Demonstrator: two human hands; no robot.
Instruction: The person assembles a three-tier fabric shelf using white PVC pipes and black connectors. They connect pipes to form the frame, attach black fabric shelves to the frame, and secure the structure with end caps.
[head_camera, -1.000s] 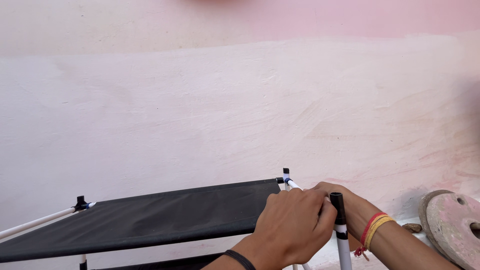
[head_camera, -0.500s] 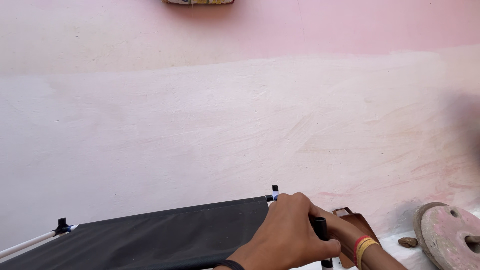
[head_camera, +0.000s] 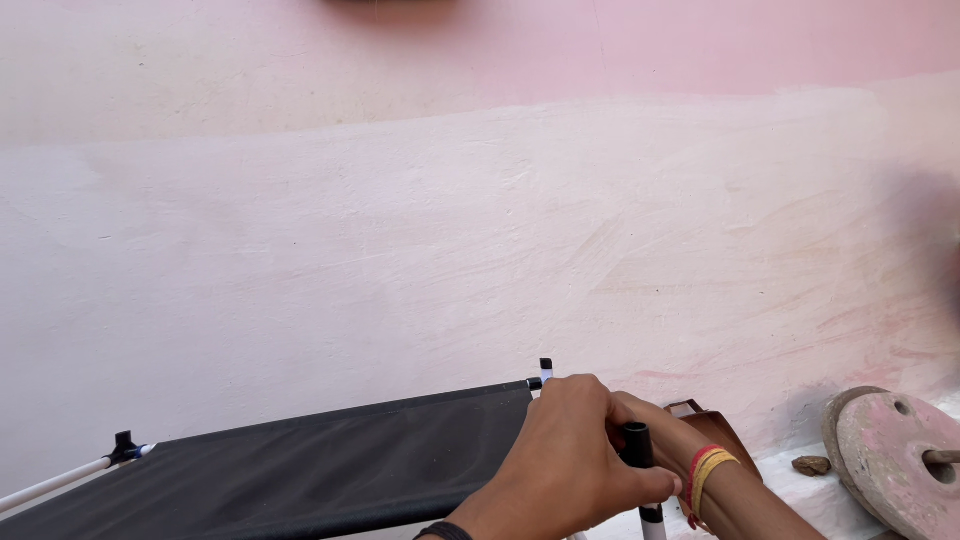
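Fingers: the left hand (head_camera: 570, 455) is curled over the near right corner of a rack, its fingers (head_camera: 585, 400) pressed together around the joint there. The right hand (head_camera: 650, 425) lies largely behind the left; its wrist, with a red and yellow band (head_camera: 708, 472), shows at the lower right. Whether the right fingers are closed on anything I cannot tell, though they sit against an upright tube (head_camera: 640, 465), black at the top and white below, which stands between the two hands.

Rack: a black fabric shelf (head_camera: 330, 465) is stretched flat from the hands leftward. At its far right corner a black connector (head_camera: 541, 375) stands up with an open socket. At the left corner a second connector (head_camera: 124, 447) joins a white tube (head_camera: 60, 480) running off the lower left edge.

Progress, as a judgement: one fabric tier is assembled and taut, and its corner fittings are in place. The upright at the hands appears to be at the seating stage; whether it is fully home is hidden by the left hand. No upright stands in the far right connector, and none shows at the left corner. No higher tier is visible.

Surroundings: a plastered wall (head_camera: 400, 230), pink above, stands behind. A round stone disc (head_camera: 895, 465) leans at the right, with a small stone (head_camera: 810, 465) and a brown box (head_camera: 715, 425) just beside the right wrist.
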